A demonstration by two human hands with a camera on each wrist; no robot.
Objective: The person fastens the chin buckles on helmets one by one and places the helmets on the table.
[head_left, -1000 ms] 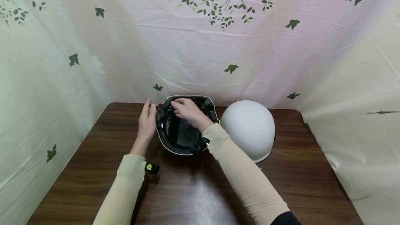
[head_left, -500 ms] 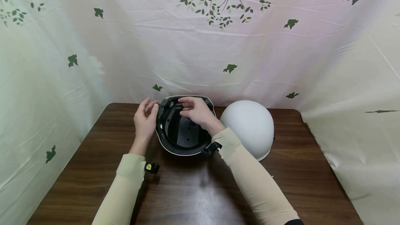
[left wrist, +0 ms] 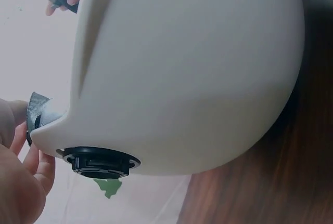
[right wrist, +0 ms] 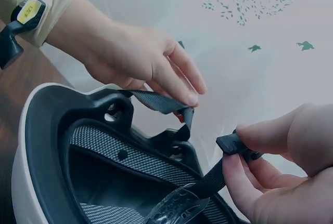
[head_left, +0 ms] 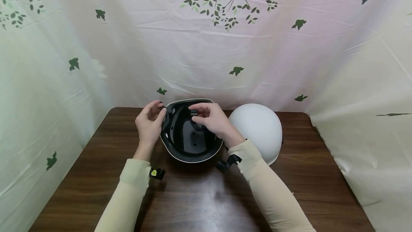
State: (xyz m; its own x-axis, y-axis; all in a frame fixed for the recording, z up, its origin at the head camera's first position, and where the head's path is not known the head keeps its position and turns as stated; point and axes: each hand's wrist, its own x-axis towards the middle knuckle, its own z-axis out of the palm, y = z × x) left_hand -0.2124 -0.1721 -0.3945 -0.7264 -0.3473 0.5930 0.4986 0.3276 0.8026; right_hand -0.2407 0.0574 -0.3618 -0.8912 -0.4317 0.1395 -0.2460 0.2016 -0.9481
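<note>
An upturned white helmet [head_left: 193, 158] with a black padded lining sits on the brown table. At its left rim my left hand [head_left: 148, 124] pinches a dark webbing strap [right wrist: 158, 102] between thumb and fingers. Over the helmet's opening my right hand [head_left: 216, 120] pinches a black plastic buckle [right wrist: 230, 144] on another strap. A clear curved chin cup [right wrist: 177, 206] sits along that strap, below the fingers. The left wrist view shows the helmet's smooth outer shell [left wrist: 192, 83] and a black round fitting [left wrist: 101, 161] near its edge.
To the right stands a second white helmet [head_left: 255, 130], dome up, close to my right forearm. A white curtain [head_left: 199, 60] with leaf and bird prints hangs behind the wooden table [head_left: 186, 203]. Small black cameras sit on both wrists.
My right hand has moved right across the helmet's opening, and the buckle now shows in its fingers. My left hand has shifted slightly left at the rim, fingers more bent.
</note>
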